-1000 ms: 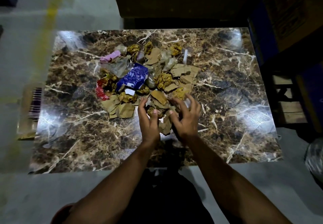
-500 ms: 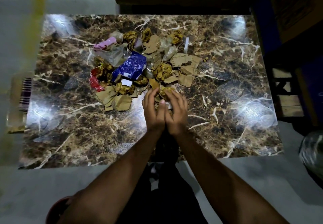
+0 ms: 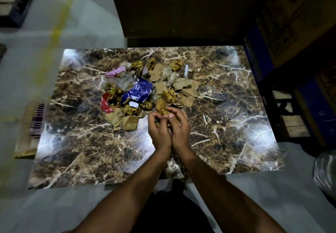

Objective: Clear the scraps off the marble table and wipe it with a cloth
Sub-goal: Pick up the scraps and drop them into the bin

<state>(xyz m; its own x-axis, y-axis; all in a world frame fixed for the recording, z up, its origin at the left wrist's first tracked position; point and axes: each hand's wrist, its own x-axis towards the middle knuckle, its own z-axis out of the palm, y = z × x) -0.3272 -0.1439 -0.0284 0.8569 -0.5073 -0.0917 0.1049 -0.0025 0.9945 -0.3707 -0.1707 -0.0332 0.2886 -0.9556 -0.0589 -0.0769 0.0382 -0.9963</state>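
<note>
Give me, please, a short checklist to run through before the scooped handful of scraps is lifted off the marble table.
1. Both hands on the load: ok. The left hand and right hand are cupped together around a handful of scraps.
2. Handful fully enclosed: not ok. A brown piece sticks out above the fingertips.
3. Rest of pile cleared: not ok. The blue wrapper, red wrapper and cardboard pieces lie on the marble table.
4. Bin or bag ready: cannot tell.
5. Cloth at hand: cannot tell; none is identifiable.
</note>
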